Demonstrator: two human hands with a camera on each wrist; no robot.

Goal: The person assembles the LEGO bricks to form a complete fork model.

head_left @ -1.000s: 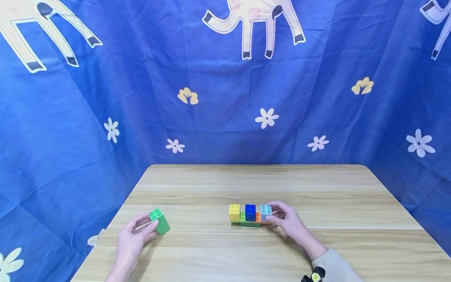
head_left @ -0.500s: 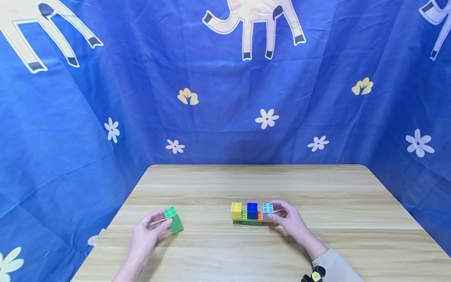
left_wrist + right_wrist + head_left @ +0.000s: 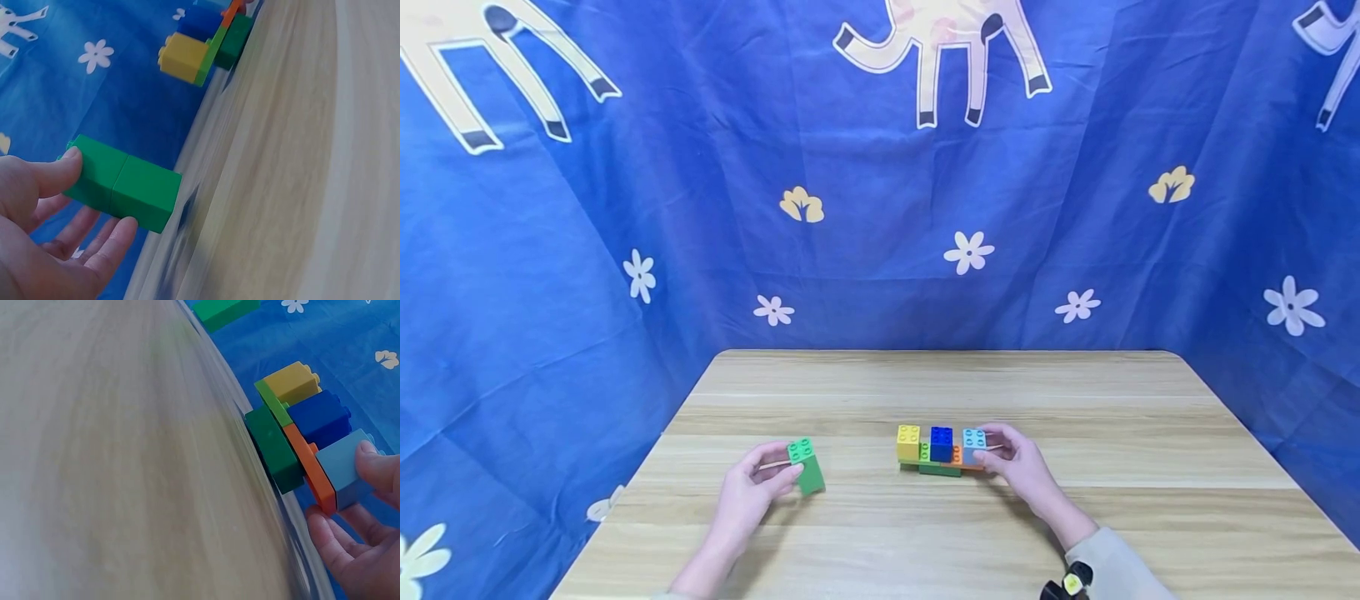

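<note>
My left hand (image 3: 751,492) pinches a stack of two green bricks (image 3: 122,181) between thumb and fingers, held a little tilted at the table's centre left. To its right, a built brick assembly carries a yellow brick (image 3: 908,442), a dark blue brick (image 3: 941,445) and a light blue brick (image 3: 970,450) in a row. They sit on a lime plate (image 3: 274,403) and an orange plate (image 3: 310,469), with a dark green brick (image 3: 274,449) underneath. My right hand (image 3: 1022,471) grips the assembly's right end at the light blue brick. A gap separates the green stack from the assembly.
The wooden table (image 3: 955,542) stretches under both hands. A blue curtain (image 3: 880,208) with animal and flower prints hangs behind it and along the sides. A black wrist device (image 3: 1067,582) sits near the right sleeve (image 3: 1112,567).
My left hand has carried the green stack to the right, nearer the assembly. My right hand keeps its grip, and the assembly has shifted slightly right and away from me.
</note>
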